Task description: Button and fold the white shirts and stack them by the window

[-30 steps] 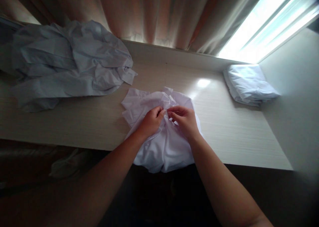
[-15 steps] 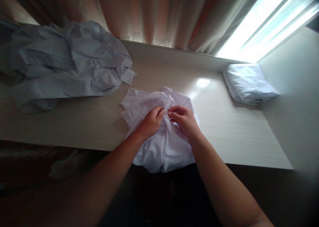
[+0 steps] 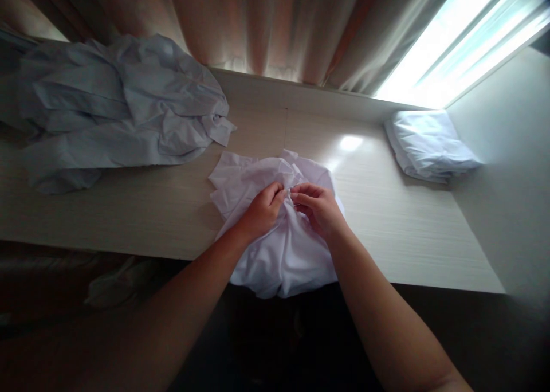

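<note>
A white shirt [image 3: 279, 266] lies bunched at the front edge of the table, part of it hanging over. My left hand [image 3: 266, 206] pinches a gathered fold of it between thumb and curled fingers. Right beside it, my right hand [image 3: 315, 206] is closed in a fingertip pinch at the same fold, thumb against forefinger. A thin pale line shows under the right fingers; whether it is a needle, thread or a cloth edge I cannot tell. The fingertips hide the exact spot being gripped.
Another crumpled white shirt [image 3: 146, 105] spreads over the left of the pale table [image 3: 408, 231]. Folded white cloth [image 3: 429, 145] sits at the back right, against the side wall [image 3: 507, 151]. Curtains [image 3: 266, 25] hang along the back, beside a bright window [image 3: 455, 42].
My right fingers have shifted very slightly right, away from the left hand's fingertips. The left hand keeps its pinch, and the shirt lies almost as before.
</note>
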Motion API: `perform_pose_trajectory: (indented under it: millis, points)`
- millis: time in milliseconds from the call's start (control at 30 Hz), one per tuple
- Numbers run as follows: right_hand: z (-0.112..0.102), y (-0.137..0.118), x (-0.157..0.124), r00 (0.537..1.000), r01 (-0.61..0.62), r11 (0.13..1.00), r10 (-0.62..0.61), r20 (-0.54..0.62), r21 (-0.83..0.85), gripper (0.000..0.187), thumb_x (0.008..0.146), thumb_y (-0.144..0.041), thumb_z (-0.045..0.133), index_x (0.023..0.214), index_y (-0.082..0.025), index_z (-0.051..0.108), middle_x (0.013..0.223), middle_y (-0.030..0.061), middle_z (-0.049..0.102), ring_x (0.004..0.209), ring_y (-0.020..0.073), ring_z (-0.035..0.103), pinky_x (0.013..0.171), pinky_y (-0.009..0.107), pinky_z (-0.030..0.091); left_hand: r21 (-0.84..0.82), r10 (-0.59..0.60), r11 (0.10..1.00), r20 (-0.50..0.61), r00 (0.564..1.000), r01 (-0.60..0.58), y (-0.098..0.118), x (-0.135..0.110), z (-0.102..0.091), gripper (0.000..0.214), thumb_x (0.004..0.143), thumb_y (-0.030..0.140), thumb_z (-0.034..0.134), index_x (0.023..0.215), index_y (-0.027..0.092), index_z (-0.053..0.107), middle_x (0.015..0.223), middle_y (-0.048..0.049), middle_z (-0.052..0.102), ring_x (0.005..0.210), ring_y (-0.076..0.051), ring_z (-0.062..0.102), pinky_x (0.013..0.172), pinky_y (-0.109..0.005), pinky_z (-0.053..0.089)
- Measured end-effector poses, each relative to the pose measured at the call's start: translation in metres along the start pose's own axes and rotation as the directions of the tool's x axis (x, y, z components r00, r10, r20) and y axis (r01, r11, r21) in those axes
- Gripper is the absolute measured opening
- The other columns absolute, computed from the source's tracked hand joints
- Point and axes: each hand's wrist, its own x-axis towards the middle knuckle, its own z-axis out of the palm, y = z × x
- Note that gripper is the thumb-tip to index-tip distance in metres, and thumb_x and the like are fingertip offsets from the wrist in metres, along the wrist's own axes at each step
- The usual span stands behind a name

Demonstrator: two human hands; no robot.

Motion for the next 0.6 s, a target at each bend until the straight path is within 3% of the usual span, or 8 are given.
perform_pose_trajectory:
  millis: [133,367,600]
  points:
    - [0.0003,0.0000,0.0000,1.000,0.025,0.998,-0.024,0.009,-0.051,0.021,0.065,-0.030,0.084,0.078,-0.021,0.070,0.071,-0.0025,0.064,0.061,0.0088,0.056,0.058,0.023,0.046,0.013,0.001,1.000,0.006,1.000,-0.001,0.0001,-0.0002,0.0001,0.023,0.098,0.032,0.043,0.080,0.019,0.046,0.075,0.0016,0.045,0.073,-0.014,0.046,0.069,-0.028,0.036]
    - [-0.0012,0.0045,0.0029,0.988,0.150,0.949,-0.154,0.010,-0.278,0.019,0.070,-0.033,0.078,0.078,-0.021,0.067,0.070,-0.0022,0.063,0.061,0.0112,0.056,0.055,0.025,0.044,0.129,-0.012,0.991,-0.072,0.997,0.021,0.0007,-0.0032,0.0061,0.020,0.098,0.027,0.040,0.081,0.020,0.047,0.078,-0.0002,0.052,0.075,-0.015,0.050,0.072,-0.028,0.037]
    - [-0.0021,0.0036,0.0023,0.985,0.169,0.948,-0.172,0.013,-0.269,0.015,0.071,-0.030,0.077,0.078,-0.021,0.066,0.071,-0.0023,0.065,0.060,0.0111,0.057,0.056,0.025,0.046,0.304,0.063,0.952,-0.114,0.991,-0.026,0.0035,-0.0049,0.0045,0.021,0.098,0.028,0.043,0.083,0.019,0.055,0.079,-0.0016,0.060,0.076,-0.016,0.055,0.072,-0.027,0.039]
